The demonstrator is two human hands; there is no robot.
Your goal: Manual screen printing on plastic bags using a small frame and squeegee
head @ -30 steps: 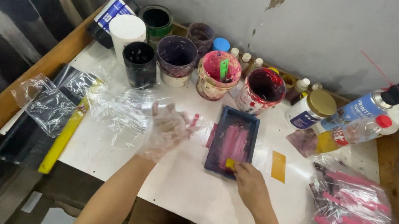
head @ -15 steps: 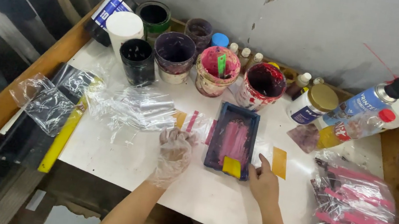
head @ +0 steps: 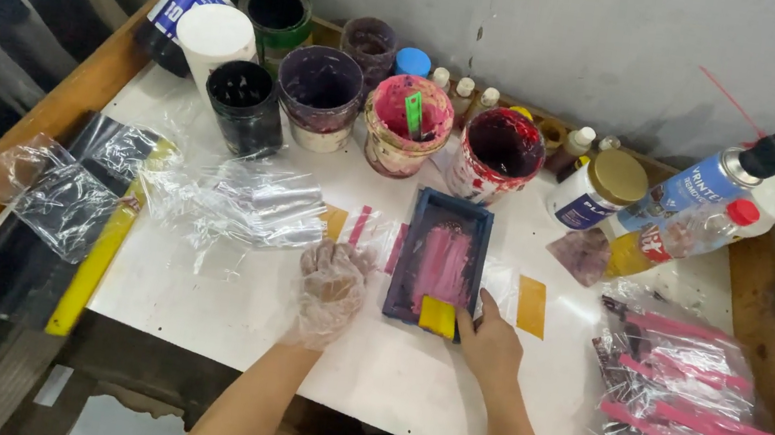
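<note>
A small dark blue framed screen [head: 439, 260] smeared with pink ink lies flat on the white table [head: 225, 296]. A yellow squeegee [head: 438, 317] rests at the frame's near edge. My right hand [head: 489, 340], bare, holds that squeegee with its fingers at the frame's near right corner. My left hand [head: 327, 285] wears a thin clear plastic glove and rests on the table just left of the frame, fingers loosely curled and holding nothing. Pink and yellow strips [head: 357, 226] lie under clear plastic beside it.
Several ink tubs stand along the back: black [head: 243, 106], purple [head: 317, 95], pink [head: 406, 125], dark red [head: 497, 154]. Bottles and a spray can [head: 704, 191] are at the back right. Clear bags [head: 238, 202] lie left, bagged pink-striped items [head: 684, 411] right, a yellow ruler [head: 99, 258] far left.
My gloved left hand has drawn back from the plastic bags toward me and settled beside the frame. My right hand has stayed at the frame's near edge with the squeegee.
</note>
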